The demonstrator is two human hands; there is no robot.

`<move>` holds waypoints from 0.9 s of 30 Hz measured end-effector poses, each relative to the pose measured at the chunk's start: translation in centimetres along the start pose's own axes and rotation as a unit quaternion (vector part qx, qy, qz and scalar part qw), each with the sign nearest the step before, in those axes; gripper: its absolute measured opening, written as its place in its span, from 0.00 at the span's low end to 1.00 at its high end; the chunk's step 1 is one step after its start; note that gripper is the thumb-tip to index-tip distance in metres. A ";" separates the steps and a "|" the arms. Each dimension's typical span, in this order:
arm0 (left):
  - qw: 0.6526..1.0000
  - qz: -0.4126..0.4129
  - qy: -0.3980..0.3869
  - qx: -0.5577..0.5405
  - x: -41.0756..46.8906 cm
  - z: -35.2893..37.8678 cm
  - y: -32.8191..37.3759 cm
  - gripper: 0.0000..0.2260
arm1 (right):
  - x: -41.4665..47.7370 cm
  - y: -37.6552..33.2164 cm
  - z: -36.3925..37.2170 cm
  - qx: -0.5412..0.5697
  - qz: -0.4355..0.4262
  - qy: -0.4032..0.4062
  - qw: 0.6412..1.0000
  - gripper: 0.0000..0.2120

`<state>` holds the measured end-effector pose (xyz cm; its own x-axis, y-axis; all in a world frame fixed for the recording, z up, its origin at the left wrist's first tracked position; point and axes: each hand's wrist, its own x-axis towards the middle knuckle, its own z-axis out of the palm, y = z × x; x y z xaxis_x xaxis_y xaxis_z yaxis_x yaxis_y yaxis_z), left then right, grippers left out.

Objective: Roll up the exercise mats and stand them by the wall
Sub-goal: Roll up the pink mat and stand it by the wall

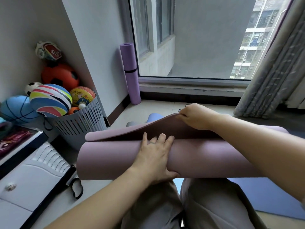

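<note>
Mauve-pink mat roll (198, 156), lilac rolled mat (130, 75) with a black band, blue mat (272, 195) at the floor's right edge, orange ball (60, 76) with black patches, striped ball (51, 100) in blue, yellow, red, white

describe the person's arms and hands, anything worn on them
No sleeves, watch or bracelet on either arm. The left hand has a thin dark band, a ring or mark, on one finger; the right hand shows nothing plainly worn.

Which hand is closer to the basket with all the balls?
Left. The left hand rests on the rolled pink mat, on the side toward the basket. The right hand pinches the mat's loose edge farther right, away from the basket.
</note>
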<state>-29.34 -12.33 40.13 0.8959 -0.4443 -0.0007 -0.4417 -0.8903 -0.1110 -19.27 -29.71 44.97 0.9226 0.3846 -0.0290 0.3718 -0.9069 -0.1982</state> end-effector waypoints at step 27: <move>0.976 -0.011 0.215 -0.033 0.8 1.4 -4.0 0.30 | -6.4 -0.8 4.1 0.034 0.000 0.033 0.999 0.17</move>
<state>-26.82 -8.96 39.21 0.8079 -0.4131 0.4204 -0.4374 -0.8983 -0.0421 -25.89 -30.70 41.35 0.9284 0.3699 0.0352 0.3656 -0.8926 -0.2638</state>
